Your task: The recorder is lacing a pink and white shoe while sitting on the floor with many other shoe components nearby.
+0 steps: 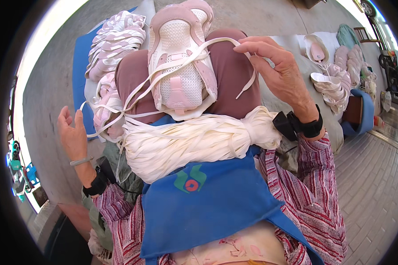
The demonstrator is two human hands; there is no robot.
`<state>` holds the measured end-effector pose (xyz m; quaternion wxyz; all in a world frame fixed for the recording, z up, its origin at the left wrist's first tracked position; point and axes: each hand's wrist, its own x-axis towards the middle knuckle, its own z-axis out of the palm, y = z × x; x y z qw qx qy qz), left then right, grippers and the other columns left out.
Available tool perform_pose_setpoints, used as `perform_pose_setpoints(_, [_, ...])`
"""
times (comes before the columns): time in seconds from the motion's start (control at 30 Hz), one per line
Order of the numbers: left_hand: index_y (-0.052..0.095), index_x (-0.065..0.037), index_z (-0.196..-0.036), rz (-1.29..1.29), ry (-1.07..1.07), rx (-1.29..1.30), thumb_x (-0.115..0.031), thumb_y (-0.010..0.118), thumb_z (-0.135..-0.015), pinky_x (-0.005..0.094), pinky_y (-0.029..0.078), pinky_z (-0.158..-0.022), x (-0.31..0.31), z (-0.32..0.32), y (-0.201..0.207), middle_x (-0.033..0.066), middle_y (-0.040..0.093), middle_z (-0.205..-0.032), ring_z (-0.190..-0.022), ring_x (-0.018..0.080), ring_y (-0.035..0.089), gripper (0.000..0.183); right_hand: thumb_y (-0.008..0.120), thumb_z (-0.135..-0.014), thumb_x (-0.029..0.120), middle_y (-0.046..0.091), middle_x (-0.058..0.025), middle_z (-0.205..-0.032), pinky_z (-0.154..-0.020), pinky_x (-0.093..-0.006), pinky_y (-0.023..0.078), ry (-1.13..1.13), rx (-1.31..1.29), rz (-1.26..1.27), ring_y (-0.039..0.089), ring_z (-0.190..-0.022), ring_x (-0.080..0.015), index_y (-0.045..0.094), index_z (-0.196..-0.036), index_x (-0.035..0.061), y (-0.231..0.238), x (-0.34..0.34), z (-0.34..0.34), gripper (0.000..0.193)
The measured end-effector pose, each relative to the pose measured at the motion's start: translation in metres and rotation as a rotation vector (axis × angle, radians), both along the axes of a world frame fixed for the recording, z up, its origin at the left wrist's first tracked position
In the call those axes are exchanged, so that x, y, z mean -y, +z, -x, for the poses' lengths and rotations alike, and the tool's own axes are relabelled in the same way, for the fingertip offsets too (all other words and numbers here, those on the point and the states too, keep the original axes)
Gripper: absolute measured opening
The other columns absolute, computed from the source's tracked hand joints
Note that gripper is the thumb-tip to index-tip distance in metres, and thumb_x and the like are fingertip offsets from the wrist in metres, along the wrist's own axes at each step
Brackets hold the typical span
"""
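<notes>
A pink and white mesh shoe upper (177, 81) lies on my lap, its toe part toward me. White shoelace (181, 63) crosses over it in loose strands. My right hand (274, 66) pinches the shoelace between thumb and fingers at the upper's right, and a tipped end dangles below. Out to the left, my left hand (74, 137) has the lace looped about its thumb side; its fingers are curled and partly hidden. Between my body and the upper rests a thick bundle of cream laces (190, 143), tied near its right end.
Stacked pink and white uppers (115, 44) stand at the far left, with another laced upper (107, 104) beside my left knee. More uppers (334, 86) lie on the right next to a blue and brown stool (358, 112). A blue apron (208, 203) covers my front.
</notes>
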<state>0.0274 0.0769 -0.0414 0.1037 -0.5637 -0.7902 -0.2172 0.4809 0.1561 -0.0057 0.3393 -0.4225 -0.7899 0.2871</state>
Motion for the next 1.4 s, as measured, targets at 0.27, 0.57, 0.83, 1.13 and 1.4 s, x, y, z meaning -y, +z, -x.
perform_pose_setpoints(0.27, [0.064,-0.003,-0.101,-0.042,-0.845,0.577,-0.001,0.068,-0.084,0.0230,0.047,-0.067,-0.056,-0.155,0.054,0.0036,0.061,-0.092,-0.073,0.0116,0.056,0.018,0.058,-0.072,-0.011,0.056,-0.0135,-0.117,-0.086,-0.0358,0.050,0.188,0.280,-0.019,0.059,-0.103,-0.0310,0.064,-0.102,0.0020,0.010,0.030,-0.014,0.033])
perform_pose_setpoints(0.57, [0.059,-0.001,-0.090,0.139,-0.935,0.490,-0.004,0.067,-0.083,0.0253,0.040,-0.061,-0.063,-0.169,0.045,0.0037,0.054,-0.084,-0.067,0.0128,0.046,0.011,0.066,-0.073,-0.003,0.055,-0.0120,-0.119,-0.088,-0.0369,0.049,0.285,0.459,-0.270,0.057,-0.107,-0.0306,0.064,-0.090,0.0017,0.003,0.026,-0.009,0.018])
perform_pose_setpoints(0.83, [0.054,-0.002,-0.097,0.140,-0.636,0.882,-0.007,0.054,-0.096,0.0277,0.049,-0.071,-0.044,-0.116,0.047,0.0045,0.055,-0.087,-0.074,0.0134,0.057,0.005,0.065,-0.079,0.006,0.059,-0.0105,-0.104,-0.085,-0.0378,0.047,0.012,0.364,-0.274,0.059,-0.098,-0.0310,0.064,-0.085,0.0019,0.012,-0.004,0.005,0.008])
perform_pose_setpoints(1.13, [0.057,-0.002,-0.109,0.165,-0.630,1.077,-0.001,0.060,-0.085,0.0259,0.046,-0.071,-0.010,-0.128,0.047,0.0063,0.055,-0.100,-0.076,0.0114,0.053,0.025,0.065,-0.080,0.006,0.061,-0.0118,-0.094,-0.077,-0.0376,0.049,0.095,0.176,-0.328,0.061,-0.087,-0.0306,0.061,-0.090,0.0024,0.005,-0.003,0.030,0.011])
perform_pose_setpoints(1.4, [0.044,-0.002,-0.136,0.089,-0.926,0.073,-0.007,0.081,-0.060,0.0467,0.031,-0.112,-0.007,-0.161,0.027,0.0150,0.042,-0.144,-0.135,0.0350,0.037,0.085,0.071,-0.081,0.027,0.064,-0.0175,-0.076,-0.060,-0.0394,0.050,0.145,0.341,0.027,0.064,-0.066,-0.0334,0.052,-0.098,-0.0004,0.017,0.020,0.057,0.038])
